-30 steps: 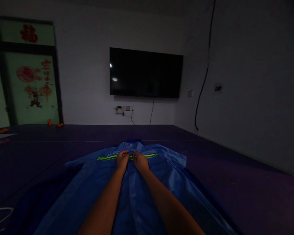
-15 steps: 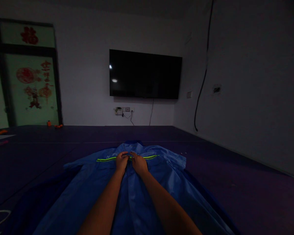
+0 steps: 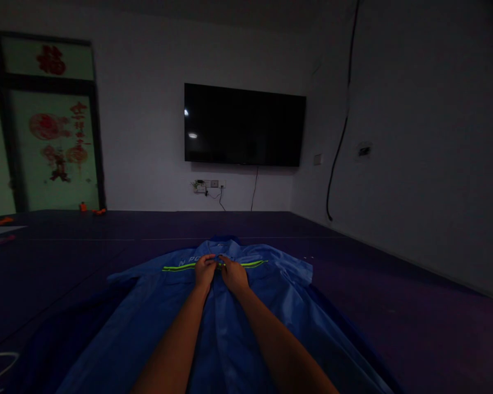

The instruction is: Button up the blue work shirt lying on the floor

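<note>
Where jacket lies: purple floor

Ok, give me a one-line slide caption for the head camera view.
Both hands, left hand and right hand, pinch the front of a blue work shirt at its yellow-green stripe, spread on a dark surface.

Head cam – one view, faces fwd/down, close over forearms

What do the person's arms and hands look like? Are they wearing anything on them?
Both arms are bare all the way up, with no sleeves in view. The left hand and the right hand wear no gloves. No watch, ring or bracelet shows, though the room is dim, so small things could be missed.
</note>
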`<state>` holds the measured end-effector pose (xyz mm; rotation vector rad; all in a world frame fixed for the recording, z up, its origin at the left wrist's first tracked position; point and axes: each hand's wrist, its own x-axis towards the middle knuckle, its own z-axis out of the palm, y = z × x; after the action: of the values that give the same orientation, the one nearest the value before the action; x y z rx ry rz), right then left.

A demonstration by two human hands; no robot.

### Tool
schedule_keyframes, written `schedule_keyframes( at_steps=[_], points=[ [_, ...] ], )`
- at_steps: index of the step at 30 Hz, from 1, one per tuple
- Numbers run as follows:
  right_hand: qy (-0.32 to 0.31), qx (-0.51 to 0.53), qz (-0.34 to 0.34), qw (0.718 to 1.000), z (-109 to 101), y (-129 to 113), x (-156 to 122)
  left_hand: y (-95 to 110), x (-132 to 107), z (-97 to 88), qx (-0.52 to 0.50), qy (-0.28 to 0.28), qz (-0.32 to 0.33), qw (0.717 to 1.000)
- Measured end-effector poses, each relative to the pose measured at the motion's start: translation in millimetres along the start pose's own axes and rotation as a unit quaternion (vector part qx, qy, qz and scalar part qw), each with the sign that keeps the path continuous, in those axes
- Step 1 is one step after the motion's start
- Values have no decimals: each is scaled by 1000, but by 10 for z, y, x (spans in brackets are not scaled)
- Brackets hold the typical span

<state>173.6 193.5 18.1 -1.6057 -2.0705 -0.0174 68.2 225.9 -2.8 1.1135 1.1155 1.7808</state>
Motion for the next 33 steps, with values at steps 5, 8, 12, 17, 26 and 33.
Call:
schedule_keyframes(
  at_steps=[5, 8, 12, 17, 26, 33],
  points=[
    [4, -2, -6, 1000, -11, -2, -3, -5, 7, -2, 0, 0, 1, 1000],
    [6, 0, -10, 1000, -23, -8, -8, -8, 8, -1, 0, -1, 1, 1000],
    [-2, 4, -8, 1000, -32, -12, -11, -9, 5, 0, 6, -4, 6, 1000],
    [0, 2, -8, 1000, -9, 0, 4, -1, -5, -5, 34, -2, 21, 999],
    [-7, 13, 6, 1000, 11, 17, 38, 1, -20, 14, 112, 6, 75, 991],
    [-3, 21, 8, 1000, 38, 35, 48, 59, -70, 19, 148, 7, 109, 983]
  ],
)
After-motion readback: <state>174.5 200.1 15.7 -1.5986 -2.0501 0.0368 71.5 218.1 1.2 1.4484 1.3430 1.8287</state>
